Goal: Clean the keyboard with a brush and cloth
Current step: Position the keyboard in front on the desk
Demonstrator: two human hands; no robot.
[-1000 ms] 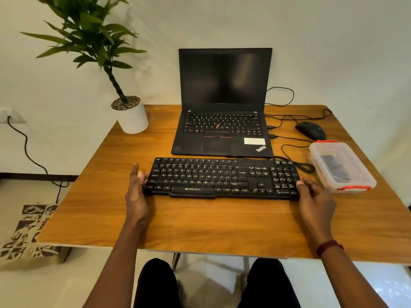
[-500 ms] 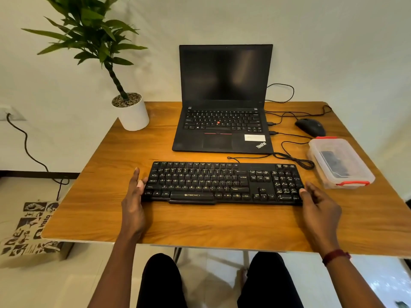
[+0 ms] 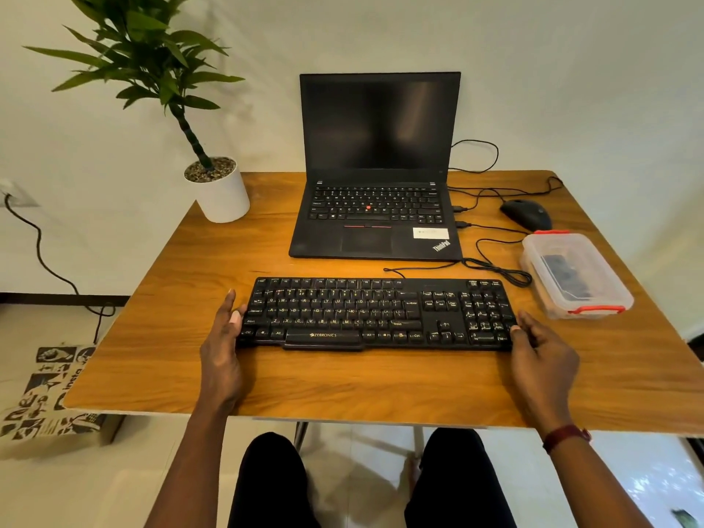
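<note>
Keyboard [image 3: 377,314] centred on wooden table [image 3: 343,383], pale wall [image 3: 571,70] behind.
Left hand [image 3: 223,356] pressed straight fingers [image 3: 228,302] against its left end; right hand [image 3: 544,363] touched its right end, grip unclear. Laptop [image 3: 377,165], plant [image 3: 152,59], box [image 3: 575,274] stood beyond.

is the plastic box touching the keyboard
Apart. The head view shows a strip of bare wooden table between the keyboard at its right end and the clear plastic container.

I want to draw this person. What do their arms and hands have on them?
No sleeves or gloves show: both arms are bare. The left hand wears nothing; the wrist behind the right hand carries a dark red wristband.
</note>
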